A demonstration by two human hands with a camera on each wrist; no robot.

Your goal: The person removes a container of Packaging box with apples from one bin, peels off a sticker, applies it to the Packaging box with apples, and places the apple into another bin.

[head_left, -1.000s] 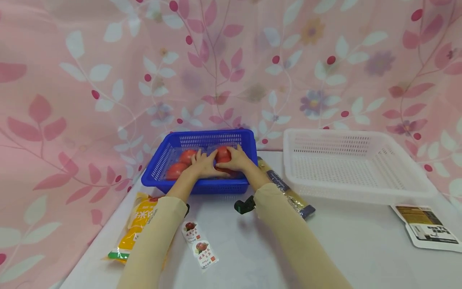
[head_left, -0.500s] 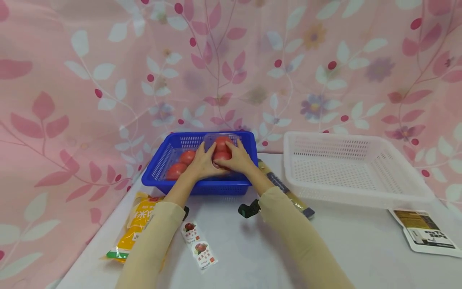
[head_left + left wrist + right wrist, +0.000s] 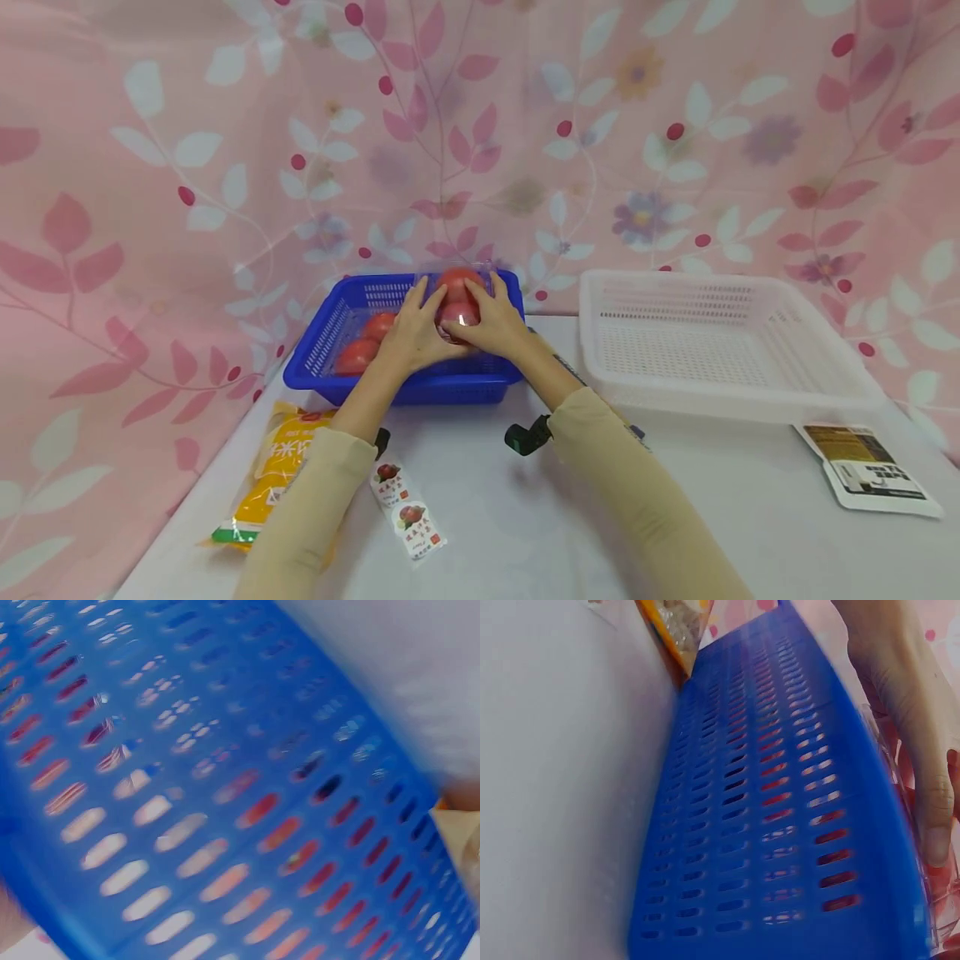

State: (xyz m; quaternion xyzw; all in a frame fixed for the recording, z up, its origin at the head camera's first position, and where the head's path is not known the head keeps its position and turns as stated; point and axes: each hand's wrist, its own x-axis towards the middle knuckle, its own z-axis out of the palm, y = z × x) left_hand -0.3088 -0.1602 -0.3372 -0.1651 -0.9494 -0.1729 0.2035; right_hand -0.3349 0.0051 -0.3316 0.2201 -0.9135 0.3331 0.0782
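Gripping clear tomato pack [image 3: 457,302], left hand [image 3: 408,333], right hand [image 3: 491,325], perforated blue basket [image 3: 330,354]

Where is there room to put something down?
The white basket holds nothing. The table is bare between the right sleeve and the leaflet. The blue basket is crowded with tomatoes and both hands.

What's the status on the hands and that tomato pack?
Left hand and right hand grip clear tomato pack from both sides. Pack above blue basket, two tomatoes beside it. White basket to the right; nothing between.
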